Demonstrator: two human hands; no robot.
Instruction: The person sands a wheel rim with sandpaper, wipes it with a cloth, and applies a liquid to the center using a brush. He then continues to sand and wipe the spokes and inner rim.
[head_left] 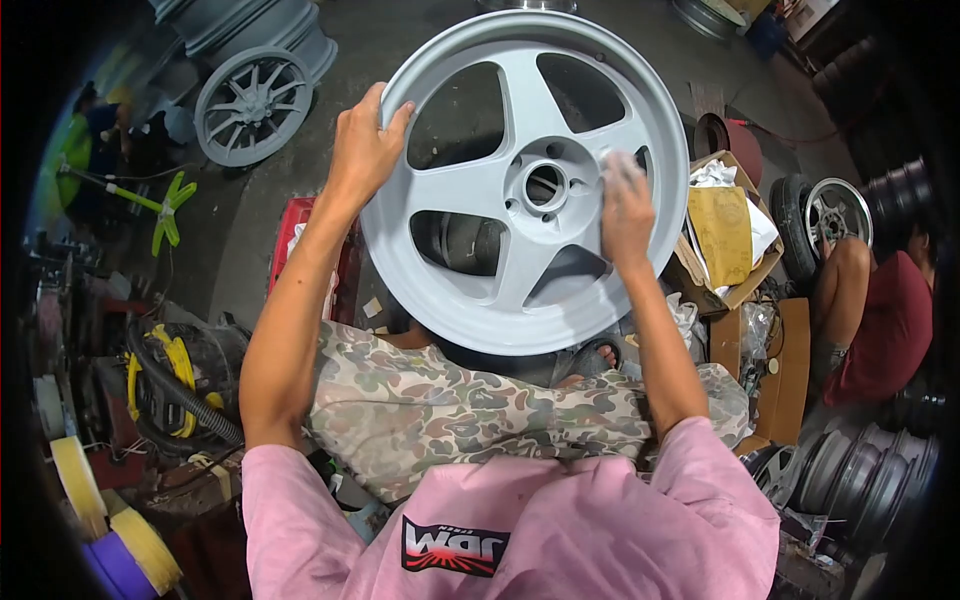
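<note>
Your left hand curls round the rim of the grey wheel at 10 o'clock, presumably steadying it at your 12 o'clock, while your right hand (blurred; openness and grip I cannot tell) is over its 3 o'clock side.

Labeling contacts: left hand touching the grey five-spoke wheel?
Touching. Head view: the left hand grips the five-spoke wheel, thumb lapped over its outer edge.

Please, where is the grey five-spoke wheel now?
In the head view, the wheel is upper centre, above the camouflage trousers, with the left hand on its rim, right hand over its right part.
</note>
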